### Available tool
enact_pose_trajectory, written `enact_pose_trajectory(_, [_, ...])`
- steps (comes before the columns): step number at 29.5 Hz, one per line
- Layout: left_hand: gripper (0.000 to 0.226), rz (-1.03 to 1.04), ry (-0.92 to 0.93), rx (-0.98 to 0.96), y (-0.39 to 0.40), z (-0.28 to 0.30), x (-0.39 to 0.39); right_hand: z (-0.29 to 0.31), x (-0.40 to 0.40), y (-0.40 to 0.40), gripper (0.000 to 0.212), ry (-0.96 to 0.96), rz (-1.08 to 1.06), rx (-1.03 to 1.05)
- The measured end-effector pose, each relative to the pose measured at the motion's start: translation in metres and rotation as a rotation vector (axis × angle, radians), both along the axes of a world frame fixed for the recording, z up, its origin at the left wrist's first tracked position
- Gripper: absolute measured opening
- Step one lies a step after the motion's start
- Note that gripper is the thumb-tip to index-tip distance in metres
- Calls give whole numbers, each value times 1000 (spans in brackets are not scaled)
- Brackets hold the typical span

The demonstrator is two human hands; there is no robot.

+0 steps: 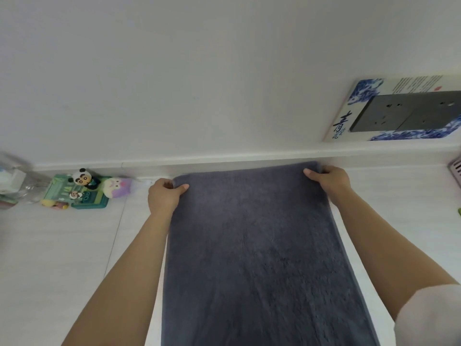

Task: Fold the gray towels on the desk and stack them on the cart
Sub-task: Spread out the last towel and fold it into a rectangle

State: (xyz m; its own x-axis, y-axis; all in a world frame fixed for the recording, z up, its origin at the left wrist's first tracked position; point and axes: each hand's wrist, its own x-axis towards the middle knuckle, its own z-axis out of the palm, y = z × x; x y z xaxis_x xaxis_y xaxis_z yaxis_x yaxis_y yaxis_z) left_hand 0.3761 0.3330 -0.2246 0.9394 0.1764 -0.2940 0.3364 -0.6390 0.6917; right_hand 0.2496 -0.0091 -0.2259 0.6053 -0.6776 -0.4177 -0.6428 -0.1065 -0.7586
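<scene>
A dark gray towel (252, 245) lies spread lengthwise on the white desk (62, 245), running from the wall down past the bottom of the view. My left hand (163, 196) pinches its far left corner, thumb on top. My right hand (330, 179) pinches the far right corner the same way. Both corners sit close to the wall's ledge. The cart is out of sight.
Small toys, a panda figure (82, 177) and a purple plush (117, 189), stand at the back left beside a clear plastic bottle (17, 181). A blue-and-white board with dark wall sockets (399, 113) sits at the upper right. A grille (456, 169) shows at the right edge.
</scene>
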Motion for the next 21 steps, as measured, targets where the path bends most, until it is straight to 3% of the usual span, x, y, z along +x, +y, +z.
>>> enact_pose_trajectory(4, [26,13,57,-119,7,20,1,19,-13,-11,39,-76,32,290])
enact_pose_trajectory(9, [22,74,38,-612,8,46,-4,43,-20,-11,21,-296,-54,554])
enact_pose_trajectory(15, [20,-39,-126,-795,18,72,-33,74,-52,-2,2,-570,-28,568])
enact_pose_trajectory(18, [20,-75,-125,-790,35,77,-66,87,-90,3,22,-527,76,493])
enact_pose_trajectory(21, [20,-120,-152,-589,56,60,-110,79,-131,7,74,-437,174,437])
